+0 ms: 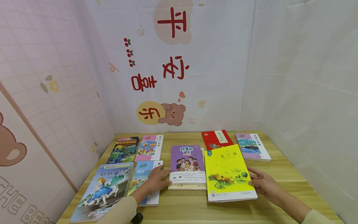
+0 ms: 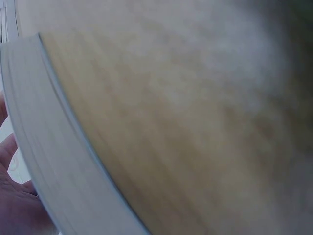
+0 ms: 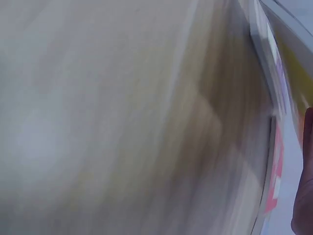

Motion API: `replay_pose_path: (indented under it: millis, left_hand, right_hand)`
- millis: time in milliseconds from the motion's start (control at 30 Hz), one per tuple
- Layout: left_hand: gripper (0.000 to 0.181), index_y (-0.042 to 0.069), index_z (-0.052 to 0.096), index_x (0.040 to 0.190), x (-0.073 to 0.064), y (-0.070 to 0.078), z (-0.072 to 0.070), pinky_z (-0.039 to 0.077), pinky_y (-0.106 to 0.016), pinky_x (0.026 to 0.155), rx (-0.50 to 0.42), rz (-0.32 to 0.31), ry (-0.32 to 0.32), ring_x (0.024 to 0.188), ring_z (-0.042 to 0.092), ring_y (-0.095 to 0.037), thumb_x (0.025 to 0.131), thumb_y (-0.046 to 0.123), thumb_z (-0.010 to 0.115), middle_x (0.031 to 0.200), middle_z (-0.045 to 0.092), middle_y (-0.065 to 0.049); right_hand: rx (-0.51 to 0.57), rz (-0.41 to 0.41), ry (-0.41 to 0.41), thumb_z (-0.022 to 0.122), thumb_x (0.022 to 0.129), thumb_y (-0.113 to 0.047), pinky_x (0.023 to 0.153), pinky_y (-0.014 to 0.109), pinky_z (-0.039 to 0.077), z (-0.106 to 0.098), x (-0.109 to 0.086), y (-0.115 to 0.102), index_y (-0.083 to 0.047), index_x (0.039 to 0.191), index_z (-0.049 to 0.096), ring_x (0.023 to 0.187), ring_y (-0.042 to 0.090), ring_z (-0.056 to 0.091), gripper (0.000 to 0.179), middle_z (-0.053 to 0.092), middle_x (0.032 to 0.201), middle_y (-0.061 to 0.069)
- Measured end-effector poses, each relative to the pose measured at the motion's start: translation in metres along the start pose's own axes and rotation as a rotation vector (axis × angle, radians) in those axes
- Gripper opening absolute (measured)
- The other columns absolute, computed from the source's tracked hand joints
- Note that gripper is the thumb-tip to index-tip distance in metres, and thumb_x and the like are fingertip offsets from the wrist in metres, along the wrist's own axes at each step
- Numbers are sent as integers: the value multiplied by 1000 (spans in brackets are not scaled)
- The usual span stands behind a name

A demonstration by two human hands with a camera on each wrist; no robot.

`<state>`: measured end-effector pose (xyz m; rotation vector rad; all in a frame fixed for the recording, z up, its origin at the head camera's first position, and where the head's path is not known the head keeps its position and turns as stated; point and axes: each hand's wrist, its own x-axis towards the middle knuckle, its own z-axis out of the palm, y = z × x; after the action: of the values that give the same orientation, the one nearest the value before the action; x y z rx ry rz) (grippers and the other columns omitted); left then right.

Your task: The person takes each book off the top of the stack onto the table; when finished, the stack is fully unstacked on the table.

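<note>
My right hand [image 1: 264, 184] grips the right edge of a yellow picture book [image 1: 230, 168], thumb over the cover. The book lies at a slant, its lower right corner raised above the table. In the right wrist view that hand [image 3: 304, 186] shows at the right border beside the yellow cover. My left hand [image 1: 156, 180] extends over a light-blue book [image 1: 152, 199], fingertips at the left edge of a purple book [image 1: 187, 158]. Under the purple book, a cream-coloured book [image 1: 187, 187] peeks out. A thick page edge [image 2: 58, 132] fills the left of the left wrist view.
Back right, a red book [image 1: 211, 138] lies partly behind the yellow one, with a pink-and-blue book [image 1: 250, 146] beside it. On the left lie a large fairy-tale book [image 1: 103, 189], a dark green book [image 1: 123, 149] and a pink book [image 1: 148, 147]. Fabric walls enclose the wooden table [image 1: 190, 208].
</note>
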<state>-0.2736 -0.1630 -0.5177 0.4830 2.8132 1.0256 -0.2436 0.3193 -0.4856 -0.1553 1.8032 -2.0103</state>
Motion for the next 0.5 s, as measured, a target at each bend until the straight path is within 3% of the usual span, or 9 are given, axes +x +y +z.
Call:
replay_pose_path:
  millis: [200, 500]
  left_hand:
    - [55, 18, 53, 145, 1, -4, 1, 8, -71, 110, 14, -2, 3, 144, 13, -51, 94, 35, 69, 158, 23, -24]
    - [56, 17, 53, 145, 2, -4, 1, 7, -71, 109, 5, 6, -5, 144, 12, -51, 94, 35, 69, 158, 23, -25]
  right_hand:
    - [-49, 68, -15, 54, 96, -1, 92, 49, 52, -19, -16, 9, 5, 154, -11, 110, 31, 65, 87, 59, 135, 7]
    - [-66, 111, 4, 55, 94, 1, 91, 51, 52, -29, -31, 18, 8, 152, -13, 110, 33, 65, 89, 59, 135, 13]
